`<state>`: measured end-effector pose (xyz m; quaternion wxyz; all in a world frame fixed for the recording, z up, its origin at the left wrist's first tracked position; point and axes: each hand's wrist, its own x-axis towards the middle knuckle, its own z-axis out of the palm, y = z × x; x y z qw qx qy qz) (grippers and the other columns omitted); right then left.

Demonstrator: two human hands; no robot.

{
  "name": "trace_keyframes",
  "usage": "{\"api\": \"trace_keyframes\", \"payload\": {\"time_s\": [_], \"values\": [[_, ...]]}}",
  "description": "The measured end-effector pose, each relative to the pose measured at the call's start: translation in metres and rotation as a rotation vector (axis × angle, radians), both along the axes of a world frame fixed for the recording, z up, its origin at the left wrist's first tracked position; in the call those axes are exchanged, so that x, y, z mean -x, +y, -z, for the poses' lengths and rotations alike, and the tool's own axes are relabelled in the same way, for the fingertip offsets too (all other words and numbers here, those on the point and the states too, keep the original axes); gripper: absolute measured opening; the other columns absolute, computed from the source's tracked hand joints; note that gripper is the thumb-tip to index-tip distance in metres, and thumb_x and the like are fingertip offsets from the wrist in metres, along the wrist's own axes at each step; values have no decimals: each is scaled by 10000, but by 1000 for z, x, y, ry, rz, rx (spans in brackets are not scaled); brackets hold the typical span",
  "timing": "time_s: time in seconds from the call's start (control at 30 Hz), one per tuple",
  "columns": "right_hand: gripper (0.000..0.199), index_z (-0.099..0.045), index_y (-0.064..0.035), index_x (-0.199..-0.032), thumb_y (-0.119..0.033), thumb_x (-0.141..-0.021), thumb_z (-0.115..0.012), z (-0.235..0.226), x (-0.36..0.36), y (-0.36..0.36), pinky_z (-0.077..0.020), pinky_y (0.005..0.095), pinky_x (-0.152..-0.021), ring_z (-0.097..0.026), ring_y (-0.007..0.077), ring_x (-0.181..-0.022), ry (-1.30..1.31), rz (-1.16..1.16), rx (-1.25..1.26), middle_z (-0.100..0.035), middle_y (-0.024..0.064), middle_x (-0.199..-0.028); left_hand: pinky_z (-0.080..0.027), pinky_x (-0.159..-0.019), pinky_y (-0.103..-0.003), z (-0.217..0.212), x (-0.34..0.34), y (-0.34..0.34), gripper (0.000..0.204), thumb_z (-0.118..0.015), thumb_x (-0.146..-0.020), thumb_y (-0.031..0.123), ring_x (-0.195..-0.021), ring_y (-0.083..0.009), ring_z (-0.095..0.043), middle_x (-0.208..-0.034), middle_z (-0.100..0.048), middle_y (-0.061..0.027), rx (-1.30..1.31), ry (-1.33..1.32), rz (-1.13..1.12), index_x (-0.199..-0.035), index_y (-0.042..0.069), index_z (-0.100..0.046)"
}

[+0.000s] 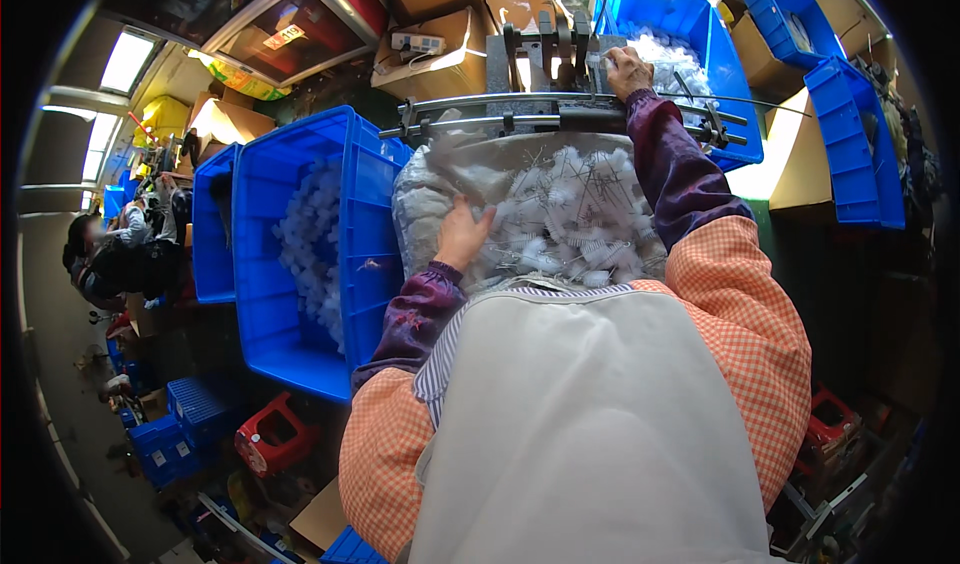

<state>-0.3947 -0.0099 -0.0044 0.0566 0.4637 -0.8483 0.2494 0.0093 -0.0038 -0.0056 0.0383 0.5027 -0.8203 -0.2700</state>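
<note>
My left hand [463, 236] rests at the left side of a cloth-lined trough [425, 204], its thumb spread from the fingers and nothing seen in it. Beside it lies a heap of small white translucent plastic pieces [580, 214], with thin metal pins [590, 179] among them. My right hand [630, 72] reaches to the far right of a dark metal machine [550, 49], fingers curled down at its edge. What those fingers hold, if anything, is hidden. Metal rods [500, 122] run across between the machine and the trough.
A large blue bin [365, 234] holding white pieces stands at left. Another blue bin [735, 94] with white pieces is behind my right hand. Blue crates [850, 144] sit at far right, cardboard boxes [440, 64] behind. Red stools [275, 434] are low on both sides; someone [125, 249] is far left.
</note>
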Motion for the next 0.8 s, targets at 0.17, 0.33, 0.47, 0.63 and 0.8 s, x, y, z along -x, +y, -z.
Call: {"api": "trace_keyframes", "payload": {"time_s": [0.17,0.33,0.47,0.63,0.8], "values": [[195,-615,-165,-970,-277,-828,-540,0,-1,0,-361,431,-826,-548,248,-974,-6,-2,5,-573,62,-996,-436,-826,-438,11,-5,-14,617,-580,-793,411,-968,-407,-553,-1057,-550,-285,9,-1,-74,-1175,-37,-395],[209,-613,-169,-973,-298,-829,-533,2,6,2,-355,431,-834,-544,245,-982,-41,-31,-16,-574,58,-999,-428,-848,-433,8,-4,-17,642,-573,-795,415,-1003,-406,-537,-1100,-529,-290,-16,-18,-104,-1202,-42,-378],[235,-610,-181,-995,-329,-831,-531,-1,0,0,-348,430,-864,-535,245,-1025,-15,5,-25,-570,57,-1042,-420,-867,-423,19,-10,-23,688,-569,-794,409,-1028,-400,-526,-1121,-517,-297,-12,10,-59,-1246,-59,-344],[262,-603,-194,-1028,-340,-818,-543,-6,-3,4,-338,420,-859,-533,249,-1031,-13,-51,-80,-569,29,-1085,-423,-864,-421,26,-16,-26,703,-568,-794,406,-1022,-397,-532,-1110,-523,-303,-26,7,-25,-1250,-77,-339],[227,-597,-199,-989,-333,-813,-549,-9,-3,0,-292,430,-897,-535,249,-1005,46,-6,-191,-586,4,-1058,-448,-818,-428,15,-10,-25,643,-585,-786,394,-947,-402,-567,-1001,-584,-274,-48,-63,-55,-1204,-58,-401]]}}
